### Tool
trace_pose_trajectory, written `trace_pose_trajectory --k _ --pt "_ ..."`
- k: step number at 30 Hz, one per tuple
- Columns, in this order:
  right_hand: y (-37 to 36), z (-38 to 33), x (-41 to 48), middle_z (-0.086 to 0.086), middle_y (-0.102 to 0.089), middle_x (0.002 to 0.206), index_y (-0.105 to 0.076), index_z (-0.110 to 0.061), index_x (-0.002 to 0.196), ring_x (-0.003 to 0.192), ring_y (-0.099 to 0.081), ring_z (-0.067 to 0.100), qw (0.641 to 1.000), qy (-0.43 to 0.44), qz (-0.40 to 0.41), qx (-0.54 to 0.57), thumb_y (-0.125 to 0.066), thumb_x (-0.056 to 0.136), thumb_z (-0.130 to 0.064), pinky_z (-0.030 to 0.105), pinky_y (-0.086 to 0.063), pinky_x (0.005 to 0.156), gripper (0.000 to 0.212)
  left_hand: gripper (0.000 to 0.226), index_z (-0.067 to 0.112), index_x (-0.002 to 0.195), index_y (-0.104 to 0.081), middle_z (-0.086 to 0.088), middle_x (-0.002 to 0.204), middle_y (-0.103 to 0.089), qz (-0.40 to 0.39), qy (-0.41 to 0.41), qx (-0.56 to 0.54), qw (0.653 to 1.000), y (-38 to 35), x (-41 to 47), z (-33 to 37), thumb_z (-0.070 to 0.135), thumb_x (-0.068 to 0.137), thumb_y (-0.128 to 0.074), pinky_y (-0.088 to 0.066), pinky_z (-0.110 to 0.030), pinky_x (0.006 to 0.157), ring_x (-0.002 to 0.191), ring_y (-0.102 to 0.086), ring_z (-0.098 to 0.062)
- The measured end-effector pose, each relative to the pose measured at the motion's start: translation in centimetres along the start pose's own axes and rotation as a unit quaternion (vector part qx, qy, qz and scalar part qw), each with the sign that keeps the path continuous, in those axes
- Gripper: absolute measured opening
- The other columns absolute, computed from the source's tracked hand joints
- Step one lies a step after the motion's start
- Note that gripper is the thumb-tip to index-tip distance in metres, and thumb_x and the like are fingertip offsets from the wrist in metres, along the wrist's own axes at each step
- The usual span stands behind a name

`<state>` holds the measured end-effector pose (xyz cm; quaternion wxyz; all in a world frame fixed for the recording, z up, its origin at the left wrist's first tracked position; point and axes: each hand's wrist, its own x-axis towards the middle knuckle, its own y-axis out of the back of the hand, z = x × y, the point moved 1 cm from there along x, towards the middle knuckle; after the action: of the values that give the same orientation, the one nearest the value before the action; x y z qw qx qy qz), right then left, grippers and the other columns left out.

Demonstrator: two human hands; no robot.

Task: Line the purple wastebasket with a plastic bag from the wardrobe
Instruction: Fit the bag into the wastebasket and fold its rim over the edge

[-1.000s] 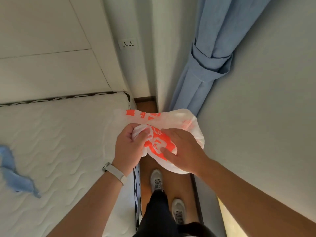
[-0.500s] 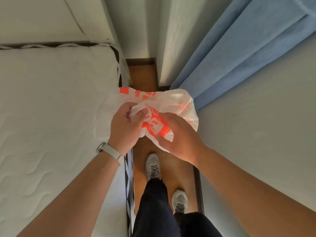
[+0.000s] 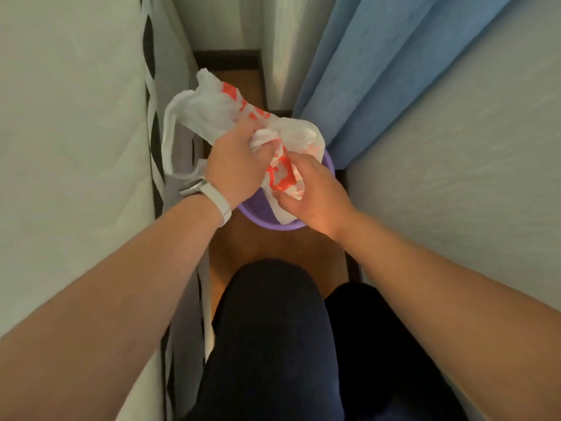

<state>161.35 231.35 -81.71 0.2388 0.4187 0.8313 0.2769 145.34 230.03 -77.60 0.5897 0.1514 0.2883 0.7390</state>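
Note:
A crumpled white plastic bag with orange print hangs between both my hands, right above the purple wastebasket. Only parts of the basket's rim show, below my hands and at the right; the bag and hands cover the rest. My left hand, with a pale watch strap on the wrist, grips a bunch of the bag from the left. My right hand pinches the printed part of the bag from the right, low over the basket's opening. One bag handle loops down to the left of my left wrist.
The basket stands on a narrow strip of wooden floor between a white mattress on the left and a pale wall on the right. A blue curtain hangs behind the basket. My dark-trousered knees fill the foreground.
The view has tilted down and moved closer to the floor; the purple wastebasket has come into sight under the bag. Both hands keep their hold and the bag has spread out to the upper left.

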Motion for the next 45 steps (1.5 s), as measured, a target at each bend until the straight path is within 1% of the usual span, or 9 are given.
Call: trace_pose_trajectory --k 8,17,20,25,28,32,37,41,45 --pt "-3.5 6.5 0.1 -0.006 -0.058 0.131 -0.045 -0.029 0.136 0.114 -0.057 0.013 0.997 -0.018 0.076 0.028 -0.065 0.087 -0.035 0.027 -0.047 0.091 0.053 0.016 0.022 0.102 -0.062 0.004 0.093 -0.065 -0.076 -0.055 0.047 0.995 -7.1 1.1 -5.1 0.034 0.092 -0.063 -0.052 -0.034 0.079 0.087 -0.063 -0.016" --pt "-6.4 10.4 0.9 0.0 -0.066 0.091 -0.062 -0.016 0.098 0.083 -0.061 0.019 0.995 -0.035 0.097 0.008 -0.053 0.095 -0.032 0.046 -0.055 0.076 0.019 0.019 0.027 0.118 -0.058 0.008 0.108 -0.065 -0.197 -0.035 0.109 0.974 -9.3 -0.1 -7.7 0.033 0.1 -0.051 -0.05 -0.029 0.084 0.098 -0.061 -0.012" --pt "-6.8 11.4 1.4 -0.003 -0.066 0.089 -0.063 -0.019 0.095 0.081 -0.06 0.017 0.992 -0.035 0.117 -0.008 -0.051 0.096 -0.033 0.044 -0.055 0.074 0.019 0.026 0.027 0.126 -0.054 0.006 0.117 -0.065 -0.201 -0.009 0.093 0.975 -9.8 0.0 -8.0 0.029 0.101 -0.051 -0.054 -0.037 0.093 0.104 -0.061 -0.015" --pt "-6.1 14.0 1.8 0.001 -0.067 0.088 -0.059 -0.019 0.085 0.078 -0.06 0.023 0.984 -0.035 0.141 -0.101 -0.053 0.093 -0.031 0.036 -0.047 0.068 0.015 0.031 0.031 0.126 -0.053 0.009 0.108 -0.065 -0.193 0.018 0.153 0.969 -9.8 0.6 -9.4 0.038 0.097 -0.058 -0.058 -0.031 0.079 0.094 -0.064 -0.012" --pt "-5.4 14.8 1.9 0.005 -0.066 0.087 -0.048 -0.024 0.079 0.078 -0.058 0.028 0.978 -0.043 0.175 -0.104 -0.056 0.091 -0.029 0.034 -0.041 0.068 0.016 0.028 0.026 0.121 -0.059 0.008 0.104 -0.066 -0.179 -0.009 0.255 0.95 -9.6 1.2 -9.9 0.035 0.095 -0.06 -0.055 -0.033 0.082 0.092 -0.063 -0.015" --pt "-4.5 15.8 2.0 0.011 -0.066 0.091 -0.065 -0.012 0.088 0.084 -0.06 0.035 0.968 -0.059 0.217 -0.109 -0.06 0.086 -0.027 0.044 -0.049 0.075 0.016 0.012 0.022 0.085 -0.062 0.003 0.08 -0.065 -0.161 -0.053 0.303 0.938 -9.3 2.3 -10.0 0.024 0.095 -0.056 -0.044 -0.03 0.068 0.082 -0.063 -0.023" --pt "-4.0 16.2 2.0 0.014 -0.062 0.103 -0.066 -0.009 0.103 0.094 -0.058 0.035 0.967 -0.074 0.241 -0.044 -0.063 0.086 -0.021 0.047 -0.05 0.082 0.022 0.009 0.026 0.096 -0.061 0.009 0.081 -0.061 -0.078 -0.085 0.257 0.959 -9.5 3.0 -9.1 0.02 0.095 -0.055 -0.036 -0.017 0.058 0.074 -0.058 -0.012" --pt "-4.2 13.6 1.3 0.008 -0.058 0.111 -0.062 -0.011 0.112 0.102 -0.057 0.027 0.96 -0.05 0.271 0.04 -0.061 0.089 -0.027 0.043 -0.048 0.086 0.028 0.017 0.032 0.086 -0.059 0.01 0.081 -0.065 -0.079 -0.036 0.139 0.986 -9.6 2.7 -8.1 0.02 0.097 -0.054 -0.047 -0.02 0.062 0.075 -0.062 -0.012" --pt "-5.4 11.7 0.7 0.003 -0.046 0.134 -0.045 -0.018 0.135 0.12 -0.048 0.021 0.97 -0.093 0.217 0.05 -0.065 0.084 -0.053 0.042 -0.048 0.095 0.064 0.012 0.033 0.09 -0.065 0.01 0.088 -0.069 -0.101 -0.004 -0.004 0.995 -9.4 2.2 -6.4 0.022 0.095 -0.062 -0.05 -0.012 0.059 0.076 -0.066 -0.004"
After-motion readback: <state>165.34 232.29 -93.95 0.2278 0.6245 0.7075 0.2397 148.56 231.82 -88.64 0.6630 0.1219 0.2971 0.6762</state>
